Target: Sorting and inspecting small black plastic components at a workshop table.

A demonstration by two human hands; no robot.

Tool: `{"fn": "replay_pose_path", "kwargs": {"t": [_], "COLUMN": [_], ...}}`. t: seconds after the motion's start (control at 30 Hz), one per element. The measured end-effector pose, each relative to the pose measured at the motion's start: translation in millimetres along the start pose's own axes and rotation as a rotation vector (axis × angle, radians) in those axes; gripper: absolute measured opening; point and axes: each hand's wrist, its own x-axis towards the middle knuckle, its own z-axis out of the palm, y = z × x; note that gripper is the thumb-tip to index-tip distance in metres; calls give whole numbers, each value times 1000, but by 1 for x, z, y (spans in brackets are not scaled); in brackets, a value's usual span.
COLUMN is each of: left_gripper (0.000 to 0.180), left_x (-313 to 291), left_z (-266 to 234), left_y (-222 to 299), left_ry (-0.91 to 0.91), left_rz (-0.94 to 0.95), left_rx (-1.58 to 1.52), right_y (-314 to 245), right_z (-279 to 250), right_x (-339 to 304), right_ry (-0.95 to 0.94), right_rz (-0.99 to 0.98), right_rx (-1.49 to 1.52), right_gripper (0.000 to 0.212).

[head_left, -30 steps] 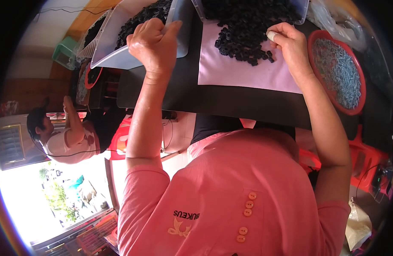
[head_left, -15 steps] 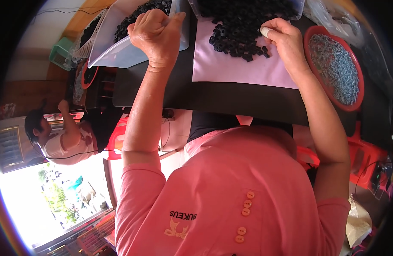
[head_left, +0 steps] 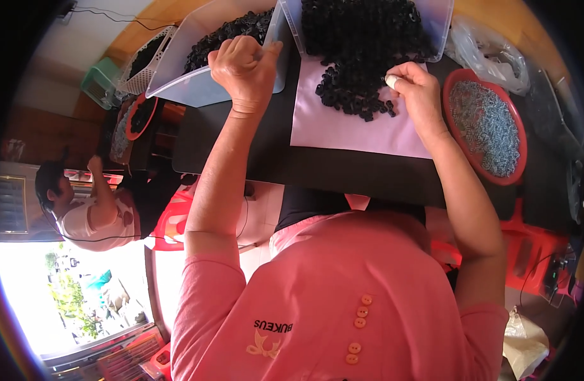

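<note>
My left hand (head_left: 244, 73) is closed in a fist over the edge of a translucent plastic bin (head_left: 206, 92); what it holds, if anything, is hidden. Inside that bin lie many small black parts (head_left: 238, 25). My right hand (head_left: 418, 92) pinches thumb against fingers at the right edge of a heap of small black parts (head_left: 352, 89). A white wrap covers one of its fingertips. Anything between those fingers is too small to make out. The heap spills from a second translucent bin (head_left: 443, 28), tipped toward me, onto a pink cloth (head_left: 343, 134).
On the dark table (head_left: 266, 152), a red oval basket (head_left: 524, 143) of small silvery-blue pieces stands right of my arm. Behind it lies a clear plastic bag (head_left: 489, 57). Far left are a white perforated basket (head_left: 132, 79), a green basket (head_left: 100, 82) and another seated person (head_left: 95, 209).
The whole view has tilted, so table and bins sit lower in the picture. Both hands keep nearly the same places beside the bin and the heap, still closed.
</note>
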Motion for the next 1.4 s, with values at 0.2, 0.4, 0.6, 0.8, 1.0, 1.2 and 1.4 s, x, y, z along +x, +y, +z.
{"fn": "replay_pose_path", "kwargs": {"t": [0.2,0.4,0.6,0.8,1.0,1.2,1.4], "left_gripper": [41,38,39,39,41,39,39], "left_x": [1,7,10,12,14,17,21], "left_z": [11,16,21,24,31,38,43], "left_y": [-1,-5,-15,-16,-19,-20,-27], "left_ry": [50,24,36,33,65,62,62], "left_rz": [22,25,46,33,24,30,53], "left_rx": [-10,-12,-19,-11,-38,-5,17], "right_y": [-5,-7,-5,-9,-8,-4,-6], "right_z": [0,1,0,0,1,0,1], "right_x": [0,-2,-1,-2,-2,-2,-1], "right_ry": [-12,-4,-18,-38,-35,-37,-41], "right_rz": [-17,6,-27,2,14,34,15], "right_rx": [20,2,22,3,8,35,25], "right_gripper": [4,3,3,3,4,6,7]}}
